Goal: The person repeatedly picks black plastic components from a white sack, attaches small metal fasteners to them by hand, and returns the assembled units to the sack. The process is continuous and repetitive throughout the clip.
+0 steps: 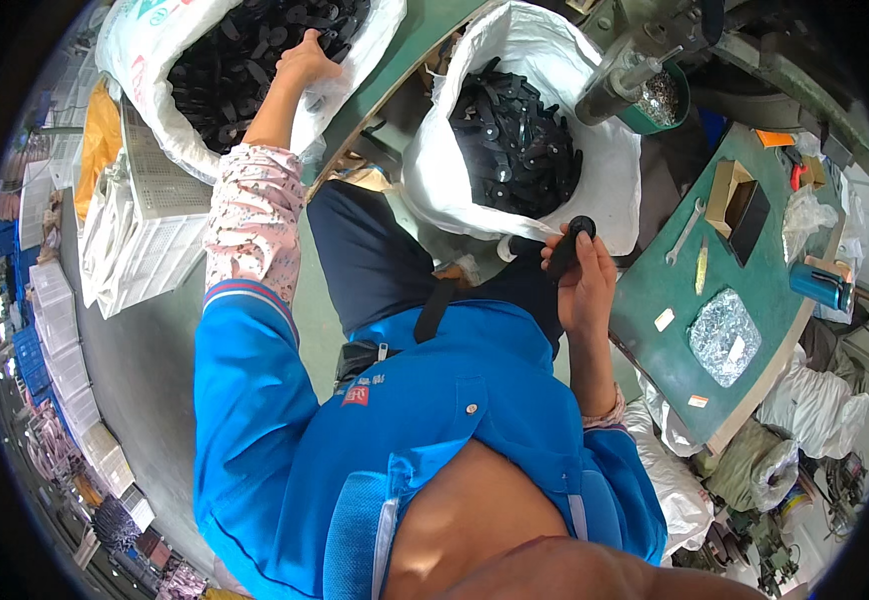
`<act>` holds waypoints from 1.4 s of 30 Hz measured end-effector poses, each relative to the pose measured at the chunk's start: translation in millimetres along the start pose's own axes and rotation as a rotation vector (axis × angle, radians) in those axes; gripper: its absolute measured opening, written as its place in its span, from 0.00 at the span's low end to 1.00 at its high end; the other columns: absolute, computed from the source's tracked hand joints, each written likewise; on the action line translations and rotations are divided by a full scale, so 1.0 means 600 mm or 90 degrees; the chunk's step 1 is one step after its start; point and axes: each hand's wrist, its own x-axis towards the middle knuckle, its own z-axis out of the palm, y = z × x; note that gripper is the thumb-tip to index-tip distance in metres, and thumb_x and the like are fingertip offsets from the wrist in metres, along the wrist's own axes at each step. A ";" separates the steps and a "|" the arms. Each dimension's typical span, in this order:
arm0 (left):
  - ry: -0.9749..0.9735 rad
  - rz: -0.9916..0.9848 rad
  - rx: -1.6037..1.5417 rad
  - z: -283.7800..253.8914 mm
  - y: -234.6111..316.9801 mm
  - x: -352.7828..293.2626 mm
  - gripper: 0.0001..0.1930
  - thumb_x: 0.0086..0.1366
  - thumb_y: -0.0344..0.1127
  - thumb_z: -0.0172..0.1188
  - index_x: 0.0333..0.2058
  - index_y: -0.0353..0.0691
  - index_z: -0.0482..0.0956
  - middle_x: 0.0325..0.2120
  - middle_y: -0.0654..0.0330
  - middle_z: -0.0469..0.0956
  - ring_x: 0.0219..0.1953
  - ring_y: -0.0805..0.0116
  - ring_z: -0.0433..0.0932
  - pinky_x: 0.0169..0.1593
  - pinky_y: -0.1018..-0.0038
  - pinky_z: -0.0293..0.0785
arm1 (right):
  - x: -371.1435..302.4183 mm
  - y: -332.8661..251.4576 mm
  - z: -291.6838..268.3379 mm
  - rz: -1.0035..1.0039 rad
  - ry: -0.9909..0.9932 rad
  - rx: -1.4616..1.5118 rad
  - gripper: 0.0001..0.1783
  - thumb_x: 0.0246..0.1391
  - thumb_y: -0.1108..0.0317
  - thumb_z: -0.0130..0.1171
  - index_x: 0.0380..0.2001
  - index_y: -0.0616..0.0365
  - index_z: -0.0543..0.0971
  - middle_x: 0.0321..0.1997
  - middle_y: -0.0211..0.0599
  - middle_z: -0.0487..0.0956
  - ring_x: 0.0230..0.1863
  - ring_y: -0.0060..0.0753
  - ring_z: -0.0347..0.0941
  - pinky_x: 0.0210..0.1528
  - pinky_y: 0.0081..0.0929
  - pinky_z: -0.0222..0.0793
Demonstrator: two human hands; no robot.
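My left hand [305, 66] reaches into a large white woven bag [383, 40] at the upper left. Its thumb and fingers are apart over a heap of small black parts [240, 75], touching the pieces; the fingertips are partly hidden among them. On the right, my right hand [589, 285] is closed around a dark, elongated part with a round end [567, 250], held upright in front of my lap. Just beyond it stands a second white bag [435, 165], which holds many similar black parts [515, 140].
A metal machine post [620, 85] rises beside a green cup of metal bits [663, 100]. On the green table [645, 300] at the right lie a wrench [686, 232], a yellow cutter [702, 265], an open box [738, 210] and a clear packet [725, 337]. White crates [150, 220] stand left.
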 end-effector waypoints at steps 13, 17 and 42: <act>0.005 0.055 -0.139 0.003 0.006 -0.050 0.47 0.41 0.43 0.70 0.62 0.56 0.57 0.47 0.48 0.76 0.48 0.48 0.78 0.45 0.57 0.79 | -0.006 0.028 0.004 0.004 -0.014 -0.008 0.16 0.66 0.61 0.50 0.45 0.64 0.75 0.36 0.41 0.82 0.34 0.29 0.79 0.37 0.24 0.75; -0.006 0.037 -0.183 0.000 0.029 -0.074 0.45 0.43 0.37 0.69 0.62 0.53 0.59 0.39 0.46 0.78 0.43 0.48 0.78 0.46 0.59 0.73 | -0.009 0.030 0.007 0.013 -0.015 -0.008 0.16 0.66 0.61 0.50 0.45 0.64 0.75 0.35 0.41 0.82 0.34 0.29 0.79 0.37 0.24 0.75; -0.018 0.169 -0.079 0.026 0.063 -0.045 0.39 0.42 0.40 0.67 0.58 0.53 0.68 0.42 0.50 0.80 0.43 0.51 0.80 0.39 0.60 0.81 | -0.015 0.037 0.003 0.003 -0.026 -0.029 0.17 0.65 0.60 0.51 0.45 0.65 0.75 0.35 0.40 0.81 0.35 0.28 0.79 0.37 0.24 0.76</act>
